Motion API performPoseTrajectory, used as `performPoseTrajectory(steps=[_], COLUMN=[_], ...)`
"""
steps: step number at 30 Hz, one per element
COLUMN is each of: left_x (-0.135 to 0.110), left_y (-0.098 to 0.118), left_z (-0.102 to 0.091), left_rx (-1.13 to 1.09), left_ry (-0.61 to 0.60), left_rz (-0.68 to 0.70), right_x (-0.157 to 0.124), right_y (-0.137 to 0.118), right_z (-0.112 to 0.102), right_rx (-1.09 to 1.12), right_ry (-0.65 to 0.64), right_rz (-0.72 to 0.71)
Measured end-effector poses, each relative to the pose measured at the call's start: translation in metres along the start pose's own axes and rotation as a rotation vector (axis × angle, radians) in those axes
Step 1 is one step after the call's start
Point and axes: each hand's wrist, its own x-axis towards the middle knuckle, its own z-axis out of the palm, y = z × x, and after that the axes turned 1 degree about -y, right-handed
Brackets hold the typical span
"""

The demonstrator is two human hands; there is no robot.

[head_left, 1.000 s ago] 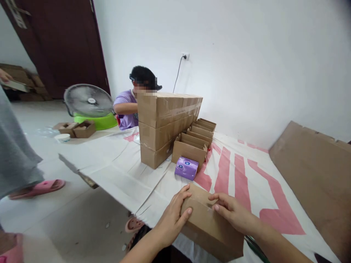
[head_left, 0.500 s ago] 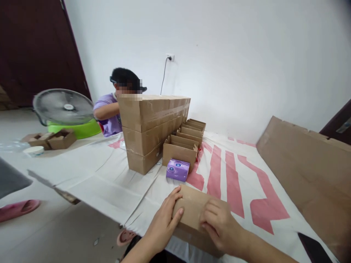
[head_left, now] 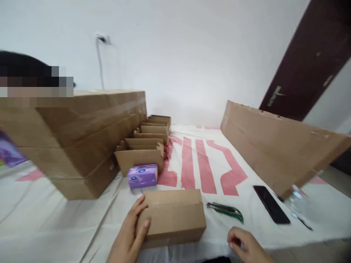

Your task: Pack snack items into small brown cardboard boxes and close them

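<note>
A closed cardboard box (head_left: 172, 215) lies on the cloth-covered table in front of me. Around its left end sits my left hand (head_left: 131, 228), thumb and fingers gripping the top and far edge. My right hand (head_left: 244, 244) is off the box, over the table's front edge to the right, with its fingers curled in and nothing visible in them. Between the box and that hand, slightly farther back, lies a green utility knife (head_left: 226, 211). A purple tissue pack (head_left: 143, 176) rests just behind the box.
Open cardboard boxes (head_left: 139, 160) stand in a row behind the tissue pack. At the left rises a wall of stacked closed boxes (head_left: 90, 146), with a person (head_left: 24, 62) behind it. A phone (head_left: 271, 204), a pen (head_left: 301, 221) and a large cardboard piece (head_left: 263, 153) are to the right.
My view has swung right, bringing the knife and pen into sight. My right hand has left the box top and moved right. My left hand stays on the box, which sits turned differently in view.
</note>
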Motion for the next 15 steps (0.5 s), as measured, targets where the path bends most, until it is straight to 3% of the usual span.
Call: performPoseTrajectory(steps=[2,5,10,15], left_x=[0.002,0.005,0.007,0.007], left_y=[-0.001,0.003,0.014,0.013], left_z=[0.001,0.001,0.000,-0.003], left_rx=[-0.010,-0.006,-0.021,0.009], left_ry=[0.003,-0.008,0.005,-0.011], left_rz=[0.000,-0.011,-0.032,-0.016], right_x=[-0.014,-0.026,-0.029,-0.029], right_y=[0.014,0.031,0.039,0.046], right_z=[-0.008,-0.014,-0.017,-0.017], right_rx=[-0.075,-0.176,-0.257,-0.274], right_ry=[0.070,0.097,0.176,0.207], right_rz=[0.151,0.244,0.234,0.196])
